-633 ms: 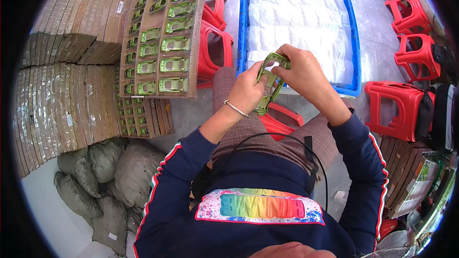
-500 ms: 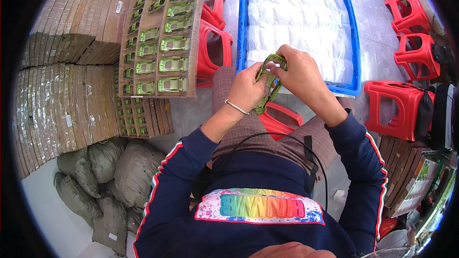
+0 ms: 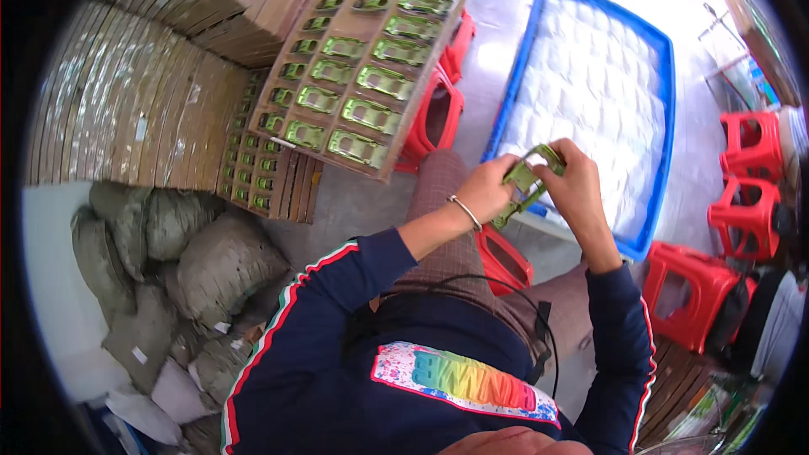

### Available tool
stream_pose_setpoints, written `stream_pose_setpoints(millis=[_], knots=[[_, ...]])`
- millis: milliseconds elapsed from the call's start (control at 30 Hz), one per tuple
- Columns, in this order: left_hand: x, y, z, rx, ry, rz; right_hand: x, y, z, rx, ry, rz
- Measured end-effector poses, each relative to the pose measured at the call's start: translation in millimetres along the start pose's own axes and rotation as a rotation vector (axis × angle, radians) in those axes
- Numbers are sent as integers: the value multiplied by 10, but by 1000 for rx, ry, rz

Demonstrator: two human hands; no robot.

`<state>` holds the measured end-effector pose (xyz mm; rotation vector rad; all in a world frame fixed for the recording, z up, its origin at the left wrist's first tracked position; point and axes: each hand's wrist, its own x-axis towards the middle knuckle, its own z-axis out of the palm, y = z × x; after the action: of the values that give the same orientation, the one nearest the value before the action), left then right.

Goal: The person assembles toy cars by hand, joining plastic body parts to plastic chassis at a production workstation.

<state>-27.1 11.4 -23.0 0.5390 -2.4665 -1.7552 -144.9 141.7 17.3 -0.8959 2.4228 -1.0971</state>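
Between my two hands is a green toy car body shell (image 3: 524,179), tilted, with openings where its windows are. My left hand (image 3: 491,190), a bracelet at its wrist, grips the shell's left side. The fingers of my right hand (image 3: 575,185) close on its far right end. Both hands hover above my lap, by the near edge of a blue-rimmed tray (image 3: 503,109) filled with white wrapped packets (image 3: 581,93). To the left, a cardboard tray (image 3: 337,93) holds rows of similar green car shells (image 3: 371,115).
Red plastic stools (image 3: 434,118) stand under the cardboard tray, with more red stools (image 3: 687,291) along the right. Stacked flat cartons (image 3: 126,109) fill the far left. Below them lie bulging grey sacks (image 3: 227,265). A second tray of green shells (image 3: 253,164) sits lower down.
My view has turned, so the trays and stools appear shifted and tilted. Both hands still grip the car shell, which shows at a slightly different angle.
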Motion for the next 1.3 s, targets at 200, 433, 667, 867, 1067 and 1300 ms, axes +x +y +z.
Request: stream_pose_setpoints(millis=[200,433,667,867,1067,1300], knots=[[148,-19,-417,-394,55,-144,156,-209,164,204,-27,-84],[1094,-1161,-1930,-1161,706,-418,297,164,58,395,-90,108],[2192,-1912,-3432,-580,1093,-456,218,648,-191,497,10,404],[2558,-1602,-3557,-363,948,-716,291,836,-250,532,63,518],[2797,-1698,-3755,1075,597,-669,433,882,-312,489,112,555],[3160,-2314,-4183,1105,326,197,586,915,-316,418,83,508]])
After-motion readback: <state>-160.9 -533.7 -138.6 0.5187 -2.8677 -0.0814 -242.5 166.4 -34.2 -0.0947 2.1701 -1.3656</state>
